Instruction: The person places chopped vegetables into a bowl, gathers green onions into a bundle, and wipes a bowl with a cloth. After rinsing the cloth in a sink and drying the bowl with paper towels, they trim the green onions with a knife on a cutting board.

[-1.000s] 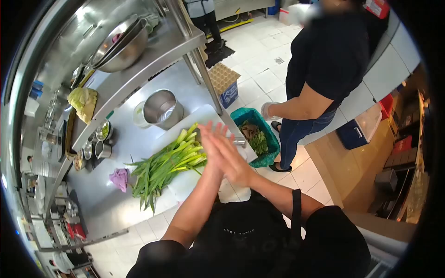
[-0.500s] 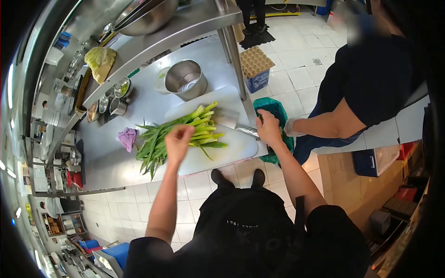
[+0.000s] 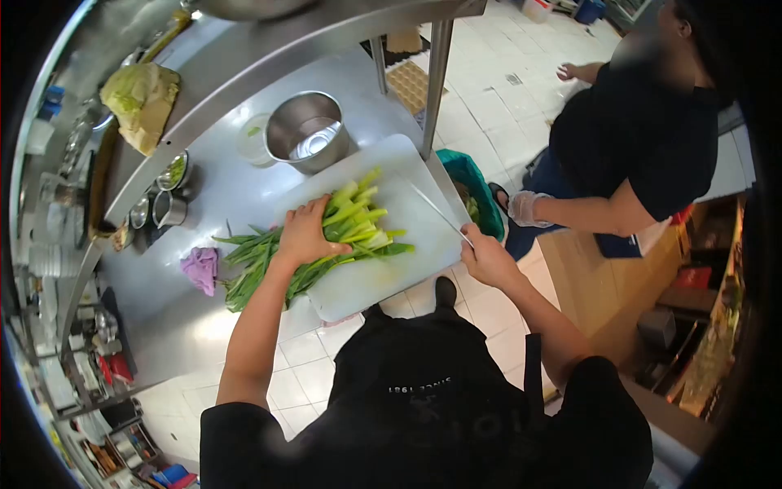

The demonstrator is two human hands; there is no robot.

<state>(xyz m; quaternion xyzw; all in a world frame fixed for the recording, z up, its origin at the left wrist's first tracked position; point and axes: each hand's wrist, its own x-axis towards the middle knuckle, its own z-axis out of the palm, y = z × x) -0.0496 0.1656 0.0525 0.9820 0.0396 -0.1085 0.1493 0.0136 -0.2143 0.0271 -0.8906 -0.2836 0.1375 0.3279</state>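
Observation:
A bunch of long green leafy stalks (image 3: pixel 358 216) lies across the white cutting board (image 3: pixel 358 289), cut pale ends to the right and leaves hanging past its left side. My left hand (image 3: pixel 306 235) rests over the middle of the bunch, fingers on the far side and thumb spread on the near side, gripping it. In my right hand (image 3: pixel 491 259) is the handle of a cleaver (image 3: pixel 437 209). Its blade appears nearly edge-on above the board's right part, apart from the stalk ends. Most of the handle is hidden in my fist.
Behind the board stands a steel pot (image 3: pixel 305 130) beside a clear round container (image 3: pixel 255 138). A purple cloth (image 3: pixel 200 270) lies left. A green-lined bin (image 3: pixel 472 183) is right, near a co-worker (image 3: pixel 627 138). A steel shelf (image 3: pixel 326 50) overhangs the table, holding a cabbage (image 3: pixel 142 106).
My left hand has come down from above onto the stalks. The cleaver has turned from flat to nearly edge-on and risen off the board. The co-worker has shifted, an arm now reaching out.

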